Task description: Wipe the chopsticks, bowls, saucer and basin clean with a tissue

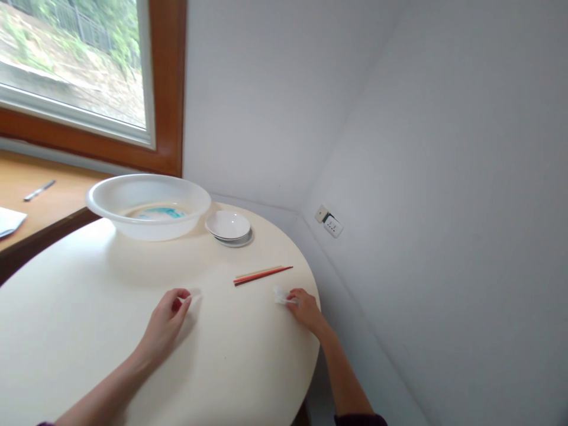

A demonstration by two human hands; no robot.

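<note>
My right hand (pixel 304 306) is near the table's right edge, its fingers closed on a crumpled, whitish, see-through piece (pixel 280 294) that could be tissue or thin plastic. Just beyond it lie several chopsticks (pixel 261 276), red and pale ones side by side. My left hand (pixel 171 310) is over the middle of the table with thumb and fingertips pinched together. Something faint and pale seems to show at those fingertips, too thin to name. Behind the chopsticks sits a small stack of white dishes (pixel 228 225).
A large translucent basin (pixel 148 228) with something blue inside stands at the back of the round white table (pixel 213 367). On the wooden ledge (pixel 66 171) at left are a pen (pixel 39 190) and paper (pixel 9 220). A wall socket (pixel 332 226) is at right.
</note>
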